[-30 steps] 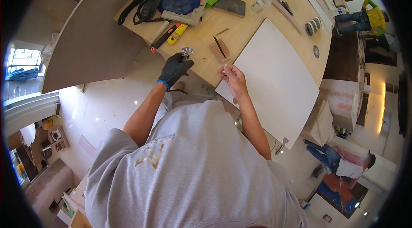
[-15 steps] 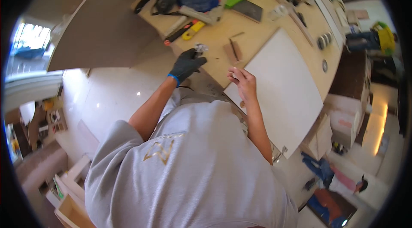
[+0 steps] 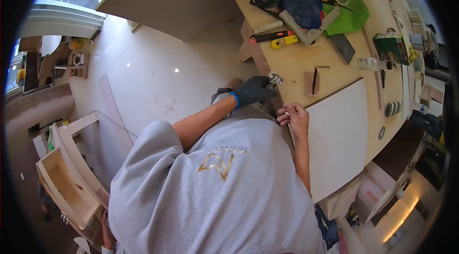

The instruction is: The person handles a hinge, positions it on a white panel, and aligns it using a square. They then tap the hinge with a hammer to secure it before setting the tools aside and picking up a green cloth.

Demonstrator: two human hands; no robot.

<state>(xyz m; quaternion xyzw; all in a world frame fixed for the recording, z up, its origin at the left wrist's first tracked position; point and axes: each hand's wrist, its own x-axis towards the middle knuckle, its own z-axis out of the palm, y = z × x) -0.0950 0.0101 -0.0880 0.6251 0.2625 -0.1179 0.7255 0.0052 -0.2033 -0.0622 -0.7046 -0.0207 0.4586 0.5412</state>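
My left hand (image 3: 253, 91), in a dark glove with a blue cuff, is closed on a small silver cabinet hinge (image 3: 275, 79) at the front edge of the wooden worktable (image 3: 291, 67). My bare right hand (image 3: 294, 115) hovers by the left edge of a white panel (image 3: 339, 134). Its fingers are curled together, and anything between them is too small to make out. Just beyond it, a dark, thin pencil-like stick (image 3: 314, 81) lies on a small brown block (image 3: 311, 89).
At the table's far end lie a metal square (image 3: 306, 36), a yellow-handled tool (image 3: 284, 41), a blue cloth bundle (image 3: 300, 7) and a green bag (image 3: 354, 15). A clear jar (image 3: 367, 63) stands farther right. An open wooden drawer box (image 3: 67, 182) is at lower left, with another person's hand (image 3: 107, 230) nearby.
The view has swung, so the table now appears farther right. My left hand, still holding the hinge, has come closer to my right hand, turning the hinge toward it.
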